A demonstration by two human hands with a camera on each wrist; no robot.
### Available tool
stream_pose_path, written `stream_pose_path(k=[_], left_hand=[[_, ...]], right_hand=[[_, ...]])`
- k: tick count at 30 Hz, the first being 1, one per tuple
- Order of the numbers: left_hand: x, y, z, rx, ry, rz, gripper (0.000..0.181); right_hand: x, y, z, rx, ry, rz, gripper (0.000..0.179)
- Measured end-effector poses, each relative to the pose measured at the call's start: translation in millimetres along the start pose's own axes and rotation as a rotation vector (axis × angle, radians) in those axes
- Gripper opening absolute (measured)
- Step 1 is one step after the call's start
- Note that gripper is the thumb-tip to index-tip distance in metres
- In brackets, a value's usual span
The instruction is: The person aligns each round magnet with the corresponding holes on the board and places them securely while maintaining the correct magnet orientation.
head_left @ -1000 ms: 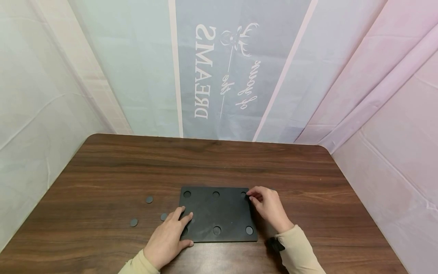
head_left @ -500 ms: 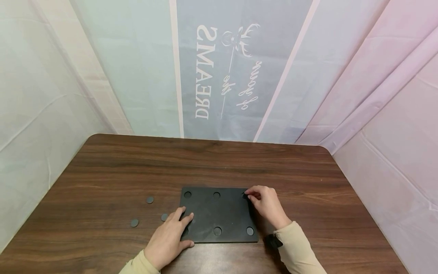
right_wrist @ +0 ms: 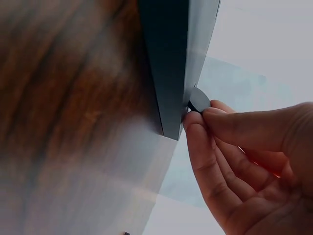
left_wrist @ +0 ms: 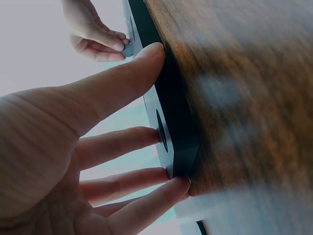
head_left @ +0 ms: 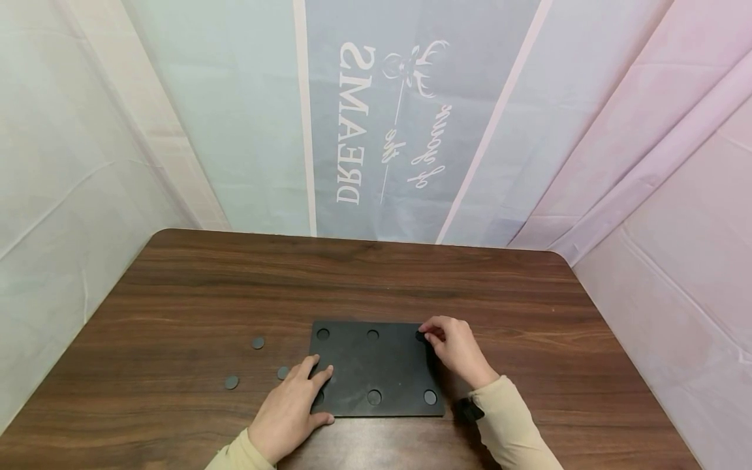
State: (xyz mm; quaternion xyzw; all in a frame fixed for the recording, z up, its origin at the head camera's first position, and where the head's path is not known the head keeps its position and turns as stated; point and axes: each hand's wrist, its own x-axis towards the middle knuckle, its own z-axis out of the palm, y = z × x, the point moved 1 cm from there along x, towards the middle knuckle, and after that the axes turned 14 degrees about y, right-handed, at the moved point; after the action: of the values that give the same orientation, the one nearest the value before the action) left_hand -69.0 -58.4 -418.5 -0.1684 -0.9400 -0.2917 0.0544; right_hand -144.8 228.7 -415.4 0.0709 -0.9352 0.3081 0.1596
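Observation:
A flat black board (head_left: 376, 369) with round recesses lies on the table. My left hand (head_left: 288, 408) rests at its left end, fingers spread over the top and corner, thumb (left_wrist: 151, 51) against the front edge. My right hand (head_left: 461, 352) pinches a small grey disc (right_wrist: 199, 99) between thumb and fingertips. That disc stands tilted on edge at the far right recess, as the right wrist view shows. A grey disc (head_left: 430, 397) fills the near right recess. The far left recess (head_left: 323, 334) and far middle recess (head_left: 373, 335) look dark. Left fingers partly cover the near left recess.
Three loose grey discs lie left of the board: one farther back (head_left: 258, 343), one nearer the left (head_left: 232, 382), and one beside the left hand (head_left: 283, 373). The brown wooden table (head_left: 352, 274) ends at a printed cloth backdrop (head_left: 376, 130).
The right hand has shifted slightly left over the far right recess, and the disc in its fingertips now shows dark there. The left hand stays in place on the board.

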Motion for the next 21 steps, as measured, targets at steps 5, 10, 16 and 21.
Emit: stream_pose_path(k=[5, 10, 16, 21], left_hand=[[0.2, -0.7, 0.7, -0.004, 0.002, -0.001, 0.067], [0.1, -0.2, 0.8, -0.002, 0.004, -0.001, 0.066], [0.0, 1.0, 0.6, 0.004, 0.008, -0.003, 0.066], [0.5, 0.6, 0.1, 0.002, -0.004, -0.013, 0.067]], right_hand=[[2.5, 0.6, 1.4, -0.012, -0.013, -0.008, 0.015], [3.4, 1.2, 2.1, -0.027, -0.025, -0.004, 0.016], [3.6, -0.2, 1.5, -0.060, -0.033, -0.042, 0.015], [4.2, -2.2, 0.9, -0.084, -0.036, -0.080, 0.015]])
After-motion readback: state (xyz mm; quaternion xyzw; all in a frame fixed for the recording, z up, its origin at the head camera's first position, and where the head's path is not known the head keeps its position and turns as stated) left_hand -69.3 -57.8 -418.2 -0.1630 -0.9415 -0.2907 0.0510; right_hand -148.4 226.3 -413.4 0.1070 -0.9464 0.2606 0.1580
